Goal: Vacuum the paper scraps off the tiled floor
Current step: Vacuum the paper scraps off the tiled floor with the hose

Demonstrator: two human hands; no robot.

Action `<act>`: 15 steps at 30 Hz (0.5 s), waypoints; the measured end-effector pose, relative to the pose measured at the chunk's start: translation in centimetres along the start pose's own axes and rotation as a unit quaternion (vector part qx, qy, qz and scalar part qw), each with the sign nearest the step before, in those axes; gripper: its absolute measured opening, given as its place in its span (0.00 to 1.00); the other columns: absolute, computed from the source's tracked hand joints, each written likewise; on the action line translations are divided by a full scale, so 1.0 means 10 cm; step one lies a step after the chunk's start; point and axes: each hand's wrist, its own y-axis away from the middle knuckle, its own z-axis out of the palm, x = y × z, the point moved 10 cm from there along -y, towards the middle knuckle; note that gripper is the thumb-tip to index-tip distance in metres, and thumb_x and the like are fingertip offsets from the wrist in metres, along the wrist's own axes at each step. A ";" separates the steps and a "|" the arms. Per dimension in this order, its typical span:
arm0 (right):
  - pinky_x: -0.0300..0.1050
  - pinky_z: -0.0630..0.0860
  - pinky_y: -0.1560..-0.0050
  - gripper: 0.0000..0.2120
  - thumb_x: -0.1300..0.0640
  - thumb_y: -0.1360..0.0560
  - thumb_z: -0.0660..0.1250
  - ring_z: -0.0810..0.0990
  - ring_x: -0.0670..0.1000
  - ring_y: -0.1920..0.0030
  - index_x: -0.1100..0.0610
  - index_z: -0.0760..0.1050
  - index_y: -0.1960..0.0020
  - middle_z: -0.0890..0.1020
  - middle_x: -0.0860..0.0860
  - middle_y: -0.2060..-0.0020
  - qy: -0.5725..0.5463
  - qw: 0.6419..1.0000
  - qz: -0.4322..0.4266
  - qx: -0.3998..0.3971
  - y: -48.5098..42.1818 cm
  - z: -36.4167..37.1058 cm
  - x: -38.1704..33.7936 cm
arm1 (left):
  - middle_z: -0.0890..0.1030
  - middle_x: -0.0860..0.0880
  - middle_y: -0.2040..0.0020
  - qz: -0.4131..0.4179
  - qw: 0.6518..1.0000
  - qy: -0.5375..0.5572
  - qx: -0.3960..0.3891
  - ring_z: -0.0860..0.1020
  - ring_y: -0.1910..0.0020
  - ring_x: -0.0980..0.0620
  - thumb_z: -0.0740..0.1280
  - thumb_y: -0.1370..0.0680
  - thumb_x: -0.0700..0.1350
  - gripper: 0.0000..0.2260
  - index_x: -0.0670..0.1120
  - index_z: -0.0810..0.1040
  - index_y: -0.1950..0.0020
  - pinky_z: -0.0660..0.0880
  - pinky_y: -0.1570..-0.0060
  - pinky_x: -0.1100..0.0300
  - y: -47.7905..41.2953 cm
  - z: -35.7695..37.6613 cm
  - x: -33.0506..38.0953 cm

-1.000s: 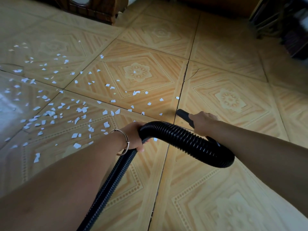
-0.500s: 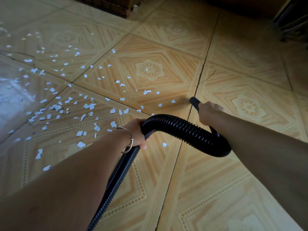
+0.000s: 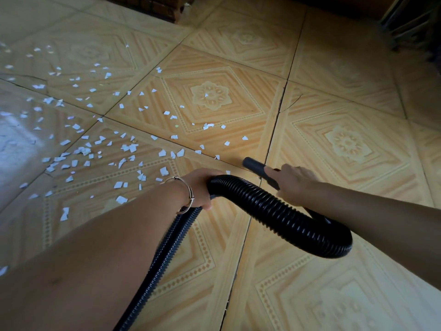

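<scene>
Paper scraps [image 3: 128,148] lie thick across the left side of the tiled floor [image 3: 334,68] — most of the job looks to be ahead. Left hand [image 3: 200,187] curls round the black hose [image 3: 274,211], right hand [image 3: 293,180] grips the nozzle [image 3: 253,164], its mouth low, just beside the nearest scraps — the right-side tiles show none.

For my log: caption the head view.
Left hand holds the black hose, right hand the nozzle, beside paper scraps on tiled floor.
</scene>
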 end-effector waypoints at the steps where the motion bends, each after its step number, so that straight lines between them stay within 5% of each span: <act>1: 0.44 0.71 0.57 0.27 0.57 0.21 0.62 0.75 0.54 0.52 0.48 0.56 0.26 0.73 0.54 0.47 0.002 1.000 -0.017 0.001 0.03 0.01 -0.09 | 0.73 0.54 0.63 0.006 1.000 -0.003 0.001 0.74 0.58 0.52 0.70 0.33 0.31 0.15 0.44 0.74 0.50 0.68 0.60 0.64 0.02 0.00 0.02; 8: 0.44 0.71 0.60 0.22 0.58 0.23 0.65 0.73 0.53 0.57 0.51 0.62 0.32 0.71 0.53 0.54 0.003 0.999 0.049 0.006 -0.33 -0.16 0.14 | 0.74 0.55 0.64 -0.015 0.995 0.036 0.090 0.75 0.61 0.53 0.65 0.31 0.30 0.18 0.55 0.70 0.59 0.71 0.62 0.65 0.20 -0.21 -0.20; 11: 0.45 0.71 0.57 0.24 0.60 0.23 0.65 0.75 0.55 0.50 0.51 0.61 0.30 0.72 0.55 0.49 -0.009 0.998 0.064 0.002 -0.52 -0.27 0.12 | 0.72 0.56 0.67 -0.023 0.994 0.036 0.105 0.72 0.66 0.56 0.64 0.30 0.31 0.17 0.54 0.69 0.58 0.68 0.68 0.66 0.25 -0.26 -0.27; 15: 0.45 0.71 0.57 0.26 0.61 0.23 0.63 0.75 0.56 0.46 0.51 0.59 0.28 0.71 0.56 0.44 -0.003 0.998 0.058 0.015 -0.65 -0.37 -0.01 | 0.72 0.57 0.66 -0.016 0.992 0.009 0.125 0.73 0.63 0.53 0.62 0.29 0.32 0.18 0.57 0.68 0.58 0.72 0.62 0.60 0.31 -0.29 -0.30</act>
